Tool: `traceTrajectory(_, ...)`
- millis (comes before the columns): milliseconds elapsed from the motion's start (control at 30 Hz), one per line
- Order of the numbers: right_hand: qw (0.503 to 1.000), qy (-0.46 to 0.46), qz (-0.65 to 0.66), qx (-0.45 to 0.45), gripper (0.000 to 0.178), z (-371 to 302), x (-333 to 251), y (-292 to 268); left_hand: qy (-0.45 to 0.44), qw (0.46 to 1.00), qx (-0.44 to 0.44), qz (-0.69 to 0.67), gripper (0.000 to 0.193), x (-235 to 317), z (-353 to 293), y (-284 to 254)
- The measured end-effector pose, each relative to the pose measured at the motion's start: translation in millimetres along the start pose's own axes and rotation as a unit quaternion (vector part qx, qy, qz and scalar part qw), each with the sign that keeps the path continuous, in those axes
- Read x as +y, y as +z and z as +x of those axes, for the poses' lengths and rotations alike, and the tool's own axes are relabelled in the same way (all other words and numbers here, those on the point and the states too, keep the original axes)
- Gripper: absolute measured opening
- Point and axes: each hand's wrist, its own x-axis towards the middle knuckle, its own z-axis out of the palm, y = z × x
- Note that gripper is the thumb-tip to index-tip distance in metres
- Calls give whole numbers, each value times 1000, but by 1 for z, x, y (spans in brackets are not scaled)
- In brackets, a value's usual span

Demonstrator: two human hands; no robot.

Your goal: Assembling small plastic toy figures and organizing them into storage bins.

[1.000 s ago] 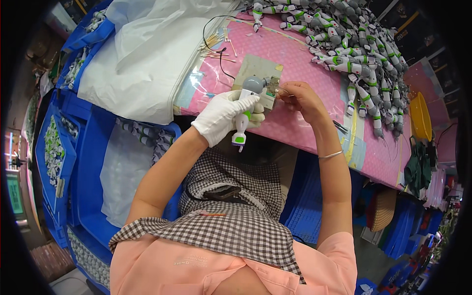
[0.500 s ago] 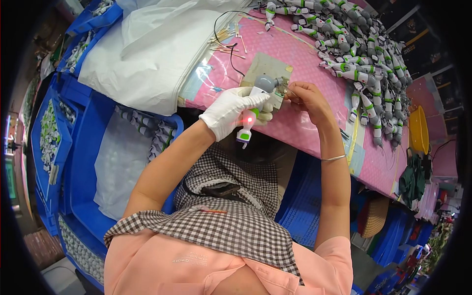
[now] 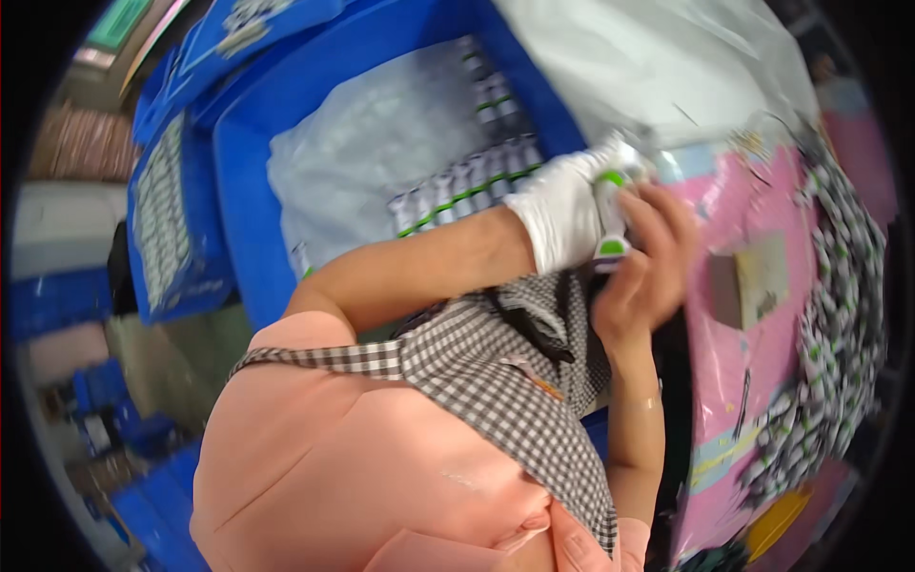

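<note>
A white, grey and green toy limb [image 3: 610, 205] is held in my white-gloved left hand [image 3: 562, 214], which is closed round it. Its upper end is blurred. My bare right hand [image 3: 653, 262] is close against the limb's right side, with thumb and fingers apart and curved. Motion smears those fingers, and whether they touch the limb is unclear. To the left of the glove, a large blue bin [image 3: 250, 243] holds a clear plastic sheet [image 3: 353, 153] and rows of similar toy limbs [image 3: 457, 195].
On the right stands a table with a pink cover [image 3: 715, 391], bearing a small metal block [image 3: 753, 281] and a heap of toy limbs [image 3: 829, 315]. White sheeting [image 3: 667, 57] lies at the back. A smaller blue crate [image 3: 205, 219] of parts stands at the left.
My view and body have turned left, from the table toward the blue bin. Both hands have left the metal block, and the toy limb has come along in my left hand.
</note>
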Motion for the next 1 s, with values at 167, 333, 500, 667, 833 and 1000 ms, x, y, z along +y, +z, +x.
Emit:
traceTrajectory(167, 986, -109, 79, -97, 53, 10, -2, 53, 47, 993, 38, 102, 43, 91, -87, -23)
traceTrajectory(333, 986, 105, 118, -46, 36, 3, 14, 29, 28, 323, 441, 837, 38, 163, -241, -74)
traceTrajectory(500, 980, 196, 17, -45, 29, -7, 29, -26, -294, 211, 191, 913, 23, 142, -243, -112)
traceTrajectory(667, 963, 247, -110, 18, 30, -26, 35, -98, -51, 171, -128, 976, 15, 157, -220, -189)
traceTrajectory(833, 912, 325, -200, 152, 29, -74, 60, -198, -159, 267, -2, 950, 65, 150, -194, -180)
traceTrajectory(1000, 827, 323, -220, 404, 21, -111, 112, -296, -206, 240, 105, 943, 29, 148, -225, -182)
